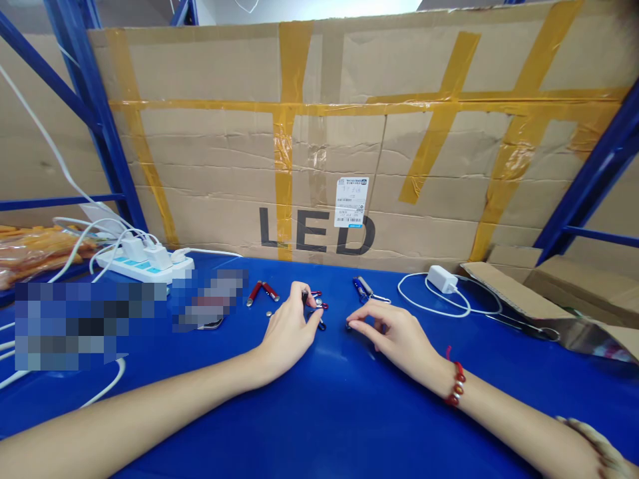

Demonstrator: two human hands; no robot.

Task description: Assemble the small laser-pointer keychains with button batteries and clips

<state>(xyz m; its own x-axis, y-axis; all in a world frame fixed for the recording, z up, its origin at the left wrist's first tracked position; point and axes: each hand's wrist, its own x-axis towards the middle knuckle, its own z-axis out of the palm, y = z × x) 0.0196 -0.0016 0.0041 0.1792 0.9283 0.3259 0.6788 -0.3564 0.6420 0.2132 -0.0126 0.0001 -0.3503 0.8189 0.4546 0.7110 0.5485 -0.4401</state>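
Note:
My left hand [288,331] is closed, with a small black tube [304,297] between thumb and fingers; much of the tube is hidden. Just beyond its fingertips lie small red carabiner clips [324,306] and a dark clip [322,326]. My right hand [394,332] pinches a small dark piece [349,325] at thumb and forefinger, too small to name. Two slim red metal tubes [262,291] rest left of my left hand, near a small round silver disc [268,313]. Behind my right hand are a blue tube [358,287] and a silver tube [366,287] with a clip.
A white charger [442,279] with a looped cable lies at the right, beside an open cardboard box [524,286]. At the left stand a white power strip [144,266] and a blurred-out phone-like object [214,299]. A large taped carton [224,166] walls the back of the blue table [319,419].

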